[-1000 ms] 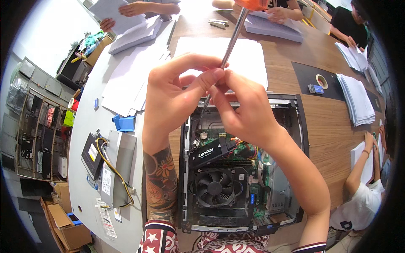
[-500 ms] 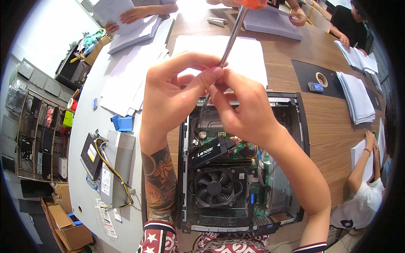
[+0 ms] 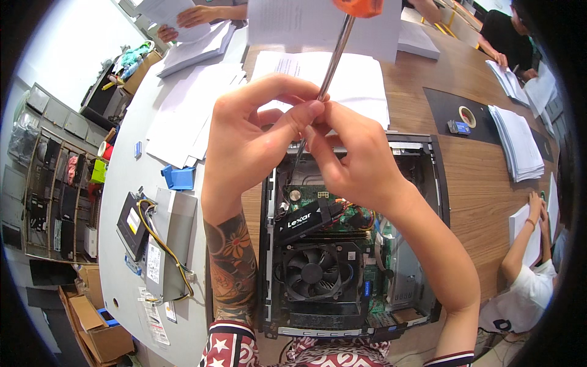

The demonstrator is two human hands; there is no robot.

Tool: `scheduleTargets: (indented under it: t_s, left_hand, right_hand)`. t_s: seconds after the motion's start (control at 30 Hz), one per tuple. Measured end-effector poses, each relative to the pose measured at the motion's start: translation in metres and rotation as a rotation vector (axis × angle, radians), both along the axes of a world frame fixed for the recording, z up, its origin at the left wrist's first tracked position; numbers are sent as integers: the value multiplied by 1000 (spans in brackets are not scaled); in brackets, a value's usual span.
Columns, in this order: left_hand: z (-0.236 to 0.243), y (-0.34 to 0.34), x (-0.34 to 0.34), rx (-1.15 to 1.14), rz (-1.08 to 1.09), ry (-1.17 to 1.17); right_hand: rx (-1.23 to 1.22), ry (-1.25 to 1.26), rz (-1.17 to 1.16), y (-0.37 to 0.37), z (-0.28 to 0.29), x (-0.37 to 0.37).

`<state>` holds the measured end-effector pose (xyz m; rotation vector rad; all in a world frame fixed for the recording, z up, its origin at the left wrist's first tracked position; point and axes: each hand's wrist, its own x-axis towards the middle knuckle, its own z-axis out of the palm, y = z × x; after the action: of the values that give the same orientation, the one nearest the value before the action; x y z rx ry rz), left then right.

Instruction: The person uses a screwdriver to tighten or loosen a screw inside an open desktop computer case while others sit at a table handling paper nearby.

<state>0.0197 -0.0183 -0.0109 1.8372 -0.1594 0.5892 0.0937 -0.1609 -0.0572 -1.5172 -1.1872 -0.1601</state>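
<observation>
My left hand (image 3: 254,140) pinches the metal shaft of a screwdriver (image 3: 336,58) between thumb and forefinger. The tool slants upward, its orange handle at the top edge of the picture. Against the same shaft, my right hand (image 3: 361,153) has its fingers closed, touching the left fingertips. Below the fingers a thin dark length of shaft points down into an open computer case (image 3: 444,202); its tip is hard to make out. Inside the case are a black cooling fan (image 3: 312,273), a black solid-state drive (image 3: 299,221) lying tilted, coloured cables and a green circuit board (image 3: 304,196).
To the left lie a metal power supply (image 3: 174,244) with yellow and black wires and a blue plastic bracket (image 3: 178,177). Paper sheets (image 3: 354,79) lie beyond the case. A tape roll (image 3: 466,116) and paper stacks (image 3: 515,144) are at right. Other people handle papers around the table.
The screwdriver's handle has shifted slightly left and up, while both hands stay almost in place. Across the table, a large sheet is now raised, hiding the stapler.
</observation>
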Motion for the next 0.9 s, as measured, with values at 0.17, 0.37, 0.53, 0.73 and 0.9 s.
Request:
scheduleTargets:
  t_s: [0.17,0.37,0.53,0.73,0.9]
  left_hand:
    - [0,0,-2,-2,2,-4]
    - [4,3,-7,-18,-14,4]
    - [5,6,-9,-1,-23,-21]
    - [7,7,-12,1,-37,-14]
    - [9,10,-17,37,-32,-8]
  right_hand:
    - [8,-17,8,1,3,-1]
    - [23,-55,47,2,2,-1]
    - [33,-68,55,3,4,-3]
    - [21,-93,59,2,3,-4]
    - [38,-105,73,3,4,-7]
